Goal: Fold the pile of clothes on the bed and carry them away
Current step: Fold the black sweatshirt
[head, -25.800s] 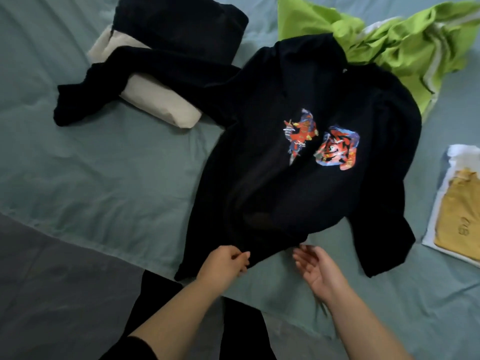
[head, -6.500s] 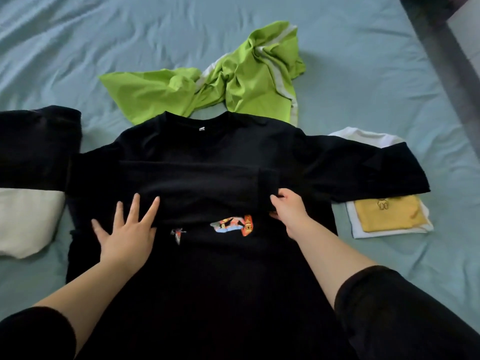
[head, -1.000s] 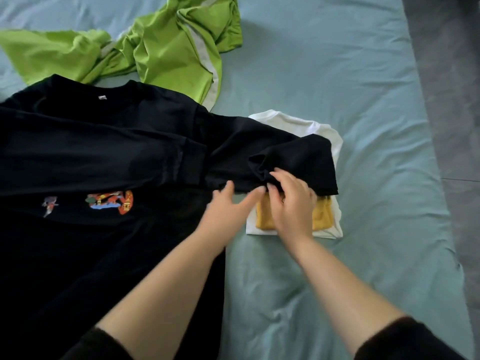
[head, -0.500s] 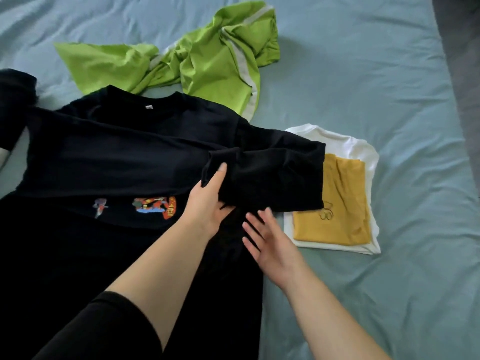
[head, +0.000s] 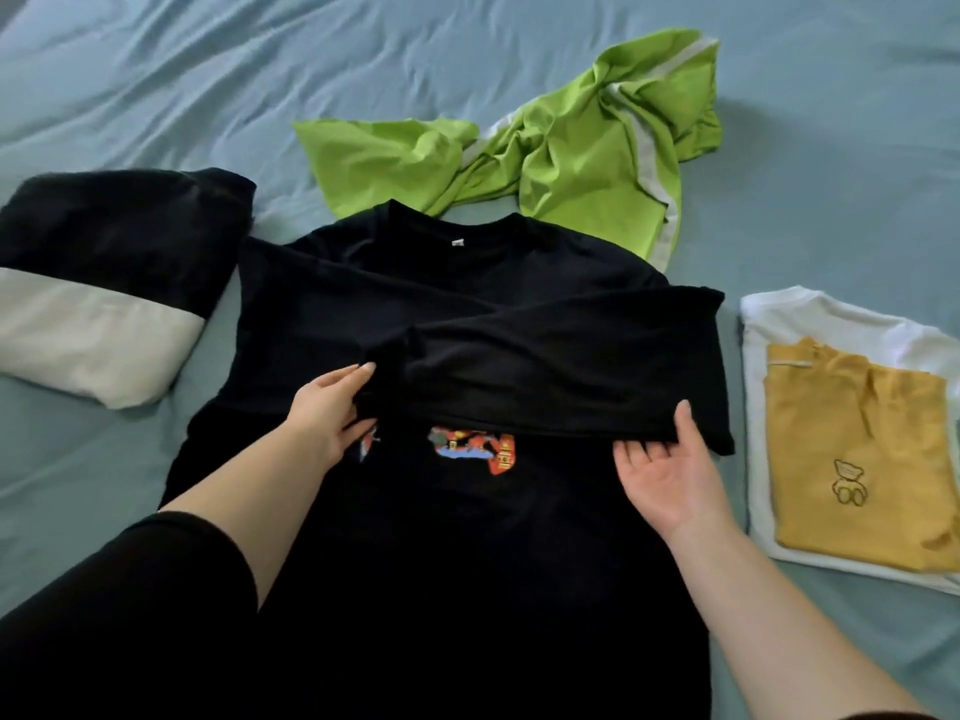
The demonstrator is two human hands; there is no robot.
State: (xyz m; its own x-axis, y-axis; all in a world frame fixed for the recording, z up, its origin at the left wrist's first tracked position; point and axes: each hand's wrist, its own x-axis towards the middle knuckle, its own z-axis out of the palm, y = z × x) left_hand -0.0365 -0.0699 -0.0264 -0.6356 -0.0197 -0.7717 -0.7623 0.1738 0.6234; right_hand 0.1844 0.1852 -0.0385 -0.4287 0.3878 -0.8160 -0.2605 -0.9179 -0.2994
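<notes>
Pinching the cuff end of the sleeve with the left hand, fingers and thumb curled round the fabric. Pinching the sleeve's lower edge loosely with the right hand, palm up, thumb on top, fingers reaching beneath. Stretching that sleeve flat between both hands, straight across the chest of the black sweatshirt, probably to lay it square over what looks like the other folded-in sleeve and keep the bundle narrow. Just below the held edge, half covered by it, a red-and-blue print. Lying front up on the bed, collar away from the hands, hem towards the wrists. Judged as mid-fold: sleeves in, body not yet doubled over.

Beyond the hands, past the collar, a crumpled lime-green garment with a pale stripe, unfolded. Right of the right hand, a folded white top carrying a folded mustard-yellow top with a small bear outline, seemingly finished pieces stacked aside for carrying. Left of the left hand, a folded black-and-cream garment, likewise done. No basket, box or other container in view; only these stacks on the sheet.
</notes>
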